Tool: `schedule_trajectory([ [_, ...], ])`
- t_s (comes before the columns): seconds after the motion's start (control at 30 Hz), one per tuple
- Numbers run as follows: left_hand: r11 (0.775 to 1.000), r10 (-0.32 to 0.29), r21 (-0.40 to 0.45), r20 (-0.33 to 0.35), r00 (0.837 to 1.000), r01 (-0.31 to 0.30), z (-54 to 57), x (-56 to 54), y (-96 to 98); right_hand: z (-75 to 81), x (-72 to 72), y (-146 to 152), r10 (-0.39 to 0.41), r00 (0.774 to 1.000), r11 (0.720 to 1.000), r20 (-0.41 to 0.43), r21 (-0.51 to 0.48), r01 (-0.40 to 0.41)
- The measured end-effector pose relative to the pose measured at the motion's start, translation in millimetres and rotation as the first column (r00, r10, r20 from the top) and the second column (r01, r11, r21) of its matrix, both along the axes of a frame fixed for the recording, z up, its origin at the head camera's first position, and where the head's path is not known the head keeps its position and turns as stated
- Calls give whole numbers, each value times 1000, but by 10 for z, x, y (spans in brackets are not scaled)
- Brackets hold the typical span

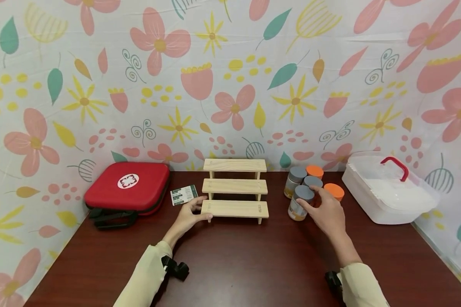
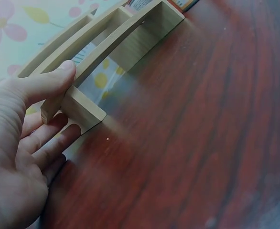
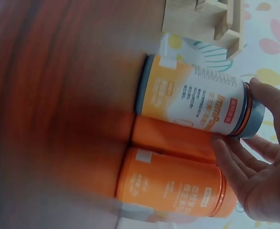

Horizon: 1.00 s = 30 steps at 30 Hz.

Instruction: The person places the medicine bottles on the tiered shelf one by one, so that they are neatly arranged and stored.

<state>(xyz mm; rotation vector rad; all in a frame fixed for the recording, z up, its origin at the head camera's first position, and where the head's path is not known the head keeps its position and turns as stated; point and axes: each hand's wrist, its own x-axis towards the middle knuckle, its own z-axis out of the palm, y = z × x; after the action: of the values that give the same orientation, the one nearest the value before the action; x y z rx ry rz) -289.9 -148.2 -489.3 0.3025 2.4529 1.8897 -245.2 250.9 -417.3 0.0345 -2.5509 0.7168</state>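
A three-tier wooden step shelf stands on the table. My left hand holds the left end of its lowest step, thumb on top and fingers underneath in the left wrist view. On the right, my right hand grips a grey-lidded supplement bottle by its lid, thumb on one side and fingers on the other. The bottle is upright, its label white and orange. Close behind it are two more grey-lidded bottles and two orange-lidded ones, one an orange bottle beside my fingers.
A red first-aid case with a black handle lies at the left. Between it and the shelf is a small printed box. A white lidded bin with a red handle stands at the far right. Patterned cloth hangs behind the table.
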Motion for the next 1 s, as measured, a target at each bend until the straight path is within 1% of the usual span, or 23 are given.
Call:
schedule_trajectory([
  [0.17, 1000, -12, 8, 0, 1000, 12, -28, -12, 5, -31, 5, -10, -5, 1000, 1000, -24, -18, 5],
  [0.3, 1000, -20, 17, 9, 1000, 19, -6, -8, 12, -39, 3, -11, -13, 999, 999, -45, -36, 11],
  [0.37, 1000, -20, 18, 15, 1000, 20, 34, 10, 17, -39, -2, -13, -16, 998, 999, -65, -44, 13],
  [0.47, 1000, -24, 21, 20, 999, 24, 136, 75, 23, -40, -10, -18, -22, 996, 998, -84, -62, 17],
  [0.6, 1000, -29, 12, 26, 999, 29, 251, 158, 27, -52, -14, -24, -35, 997, 993, -69, -112, 27],
  [0.67, 1000, -29, 11, 30, 999, 29, 269, 174, 28, -57, -12, -29, -34, 998, 990, -57, -141, 26],
  [0.83, 999, -29, 19, 26, 999, 28, 268, 177, 24, -53, -9, -47, -14, 999, 981, -46, -196, 5],
  [1.0, 999, -39, 16, 14, 999, 38, 259, 154, 12, -39, -10, -62, -18, 999, 973, -46, -232, 7],
])
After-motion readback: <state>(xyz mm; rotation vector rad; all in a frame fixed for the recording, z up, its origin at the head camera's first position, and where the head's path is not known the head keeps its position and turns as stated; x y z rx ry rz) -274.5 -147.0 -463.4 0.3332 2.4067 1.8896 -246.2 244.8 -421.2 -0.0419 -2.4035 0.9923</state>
